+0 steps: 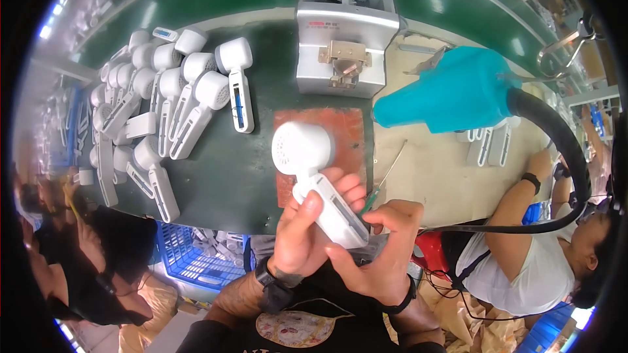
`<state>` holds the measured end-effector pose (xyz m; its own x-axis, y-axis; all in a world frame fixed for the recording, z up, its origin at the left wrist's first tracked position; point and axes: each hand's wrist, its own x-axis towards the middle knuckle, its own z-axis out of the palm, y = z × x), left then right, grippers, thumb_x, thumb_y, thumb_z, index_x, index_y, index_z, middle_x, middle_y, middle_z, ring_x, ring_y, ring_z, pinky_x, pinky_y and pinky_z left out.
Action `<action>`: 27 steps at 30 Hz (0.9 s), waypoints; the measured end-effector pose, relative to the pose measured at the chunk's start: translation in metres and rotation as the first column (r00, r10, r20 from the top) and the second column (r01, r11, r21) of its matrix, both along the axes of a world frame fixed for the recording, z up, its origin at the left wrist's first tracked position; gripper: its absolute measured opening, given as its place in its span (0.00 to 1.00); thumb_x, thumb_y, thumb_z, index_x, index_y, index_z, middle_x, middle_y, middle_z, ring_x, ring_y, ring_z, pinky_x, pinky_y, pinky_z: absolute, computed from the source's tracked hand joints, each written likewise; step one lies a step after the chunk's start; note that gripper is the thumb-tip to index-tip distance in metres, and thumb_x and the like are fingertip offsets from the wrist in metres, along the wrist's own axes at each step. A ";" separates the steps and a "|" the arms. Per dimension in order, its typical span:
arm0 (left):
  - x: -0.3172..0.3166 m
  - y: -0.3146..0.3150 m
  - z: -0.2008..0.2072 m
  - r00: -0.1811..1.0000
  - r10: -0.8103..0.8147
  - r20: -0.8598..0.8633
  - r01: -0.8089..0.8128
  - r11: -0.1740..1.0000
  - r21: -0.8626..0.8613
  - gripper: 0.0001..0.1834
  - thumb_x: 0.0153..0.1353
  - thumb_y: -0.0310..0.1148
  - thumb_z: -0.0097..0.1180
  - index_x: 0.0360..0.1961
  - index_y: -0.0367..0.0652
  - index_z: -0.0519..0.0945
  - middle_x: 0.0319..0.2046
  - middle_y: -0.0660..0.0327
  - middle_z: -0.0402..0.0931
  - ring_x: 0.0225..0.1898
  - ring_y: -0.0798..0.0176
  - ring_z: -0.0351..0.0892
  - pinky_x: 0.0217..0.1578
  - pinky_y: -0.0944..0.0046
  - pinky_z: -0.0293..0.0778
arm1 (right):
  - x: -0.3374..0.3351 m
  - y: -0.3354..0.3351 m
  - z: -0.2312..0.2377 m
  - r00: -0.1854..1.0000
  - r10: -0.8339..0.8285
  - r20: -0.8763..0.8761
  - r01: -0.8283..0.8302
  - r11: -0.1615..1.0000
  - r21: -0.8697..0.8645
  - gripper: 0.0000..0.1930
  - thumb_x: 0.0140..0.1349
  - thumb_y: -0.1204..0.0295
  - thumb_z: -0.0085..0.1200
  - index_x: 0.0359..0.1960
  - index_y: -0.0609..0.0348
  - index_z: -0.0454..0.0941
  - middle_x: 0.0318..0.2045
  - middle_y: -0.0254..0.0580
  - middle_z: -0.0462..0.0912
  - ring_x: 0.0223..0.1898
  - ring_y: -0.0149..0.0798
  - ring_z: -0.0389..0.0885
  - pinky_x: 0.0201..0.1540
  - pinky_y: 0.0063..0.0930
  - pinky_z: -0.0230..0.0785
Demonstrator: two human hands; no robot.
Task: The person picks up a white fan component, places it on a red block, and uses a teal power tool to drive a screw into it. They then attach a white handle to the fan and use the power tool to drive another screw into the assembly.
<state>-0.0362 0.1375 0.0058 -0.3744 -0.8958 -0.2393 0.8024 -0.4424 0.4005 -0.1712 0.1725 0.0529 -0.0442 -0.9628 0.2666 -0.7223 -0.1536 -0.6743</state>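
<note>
I look down on a dark green worktop and red mat in a workshop. My left hand curls around a white handheld device over the mat's near edge; my right hand straddles its lower end, thumb and forefinger apart, gripping or not I can't tell. Small printing marks the silver machine.

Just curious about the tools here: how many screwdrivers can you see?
1: the green-handled screwdriver, just beyond the right hand's fingers, its thin shaft over the tan sheet. Others may be hidden behind the hands or clutter.
</note>
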 end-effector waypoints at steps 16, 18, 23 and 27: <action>0.009 -0.015 -0.013 0.971 0.066 -0.231 -0.074 0.997 -0.029 0.29 0.76 0.44 0.47 0.70 0.39 0.62 0.61 0.53 0.74 0.59 0.54 0.77 0.61 0.51 0.75 | 0.002 -0.009 -0.023 0.899 0.164 0.405 -0.222 0.970 0.099 0.10 0.64 0.68 0.62 0.31 0.63 0.77 0.20 0.47 0.74 0.20 0.51 0.73 0.24 0.38 0.64; 0.010 -0.013 -0.013 0.951 0.048 -0.305 -0.065 0.997 -0.047 0.28 0.76 0.44 0.47 0.70 0.40 0.62 0.62 0.53 0.74 0.60 0.54 0.77 0.62 0.51 0.75 | -0.001 -0.007 -0.018 0.875 0.168 0.454 -0.261 0.953 0.152 0.10 0.64 0.68 0.61 0.32 0.63 0.77 0.21 0.47 0.75 0.20 0.51 0.74 0.24 0.38 0.64; 0.010 -0.014 -0.013 0.954 0.044 -0.295 -0.043 0.999 0.012 0.28 0.77 0.44 0.46 0.70 0.40 0.62 0.62 0.53 0.74 0.59 0.54 0.78 0.62 0.51 0.76 | 0.002 -0.008 -0.019 0.896 0.177 0.407 -0.256 0.956 0.147 0.09 0.64 0.69 0.60 0.34 0.63 0.78 0.22 0.48 0.77 0.22 0.50 0.75 0.25 0.37 0.65; 0.014 -0.017 -0.018 0.965 0.013 -0.260 -0.020 1.000 -0.021 0.28 0.77 0.44 0.46 0.70 0.39 0.61 0.62 0.54 0.74 0.58 0.55 0.78 0.62 0.52 0.76 | 0.003 -0.011 -0.013 0.906 0.141 0.400 -0.217 0.964 0.152 0.09 0.64 0.69 0.61 0.33 0.64 0.79 0.22 0.48 0.77 0.22 0.51 0.76 0.25 0.37 0.67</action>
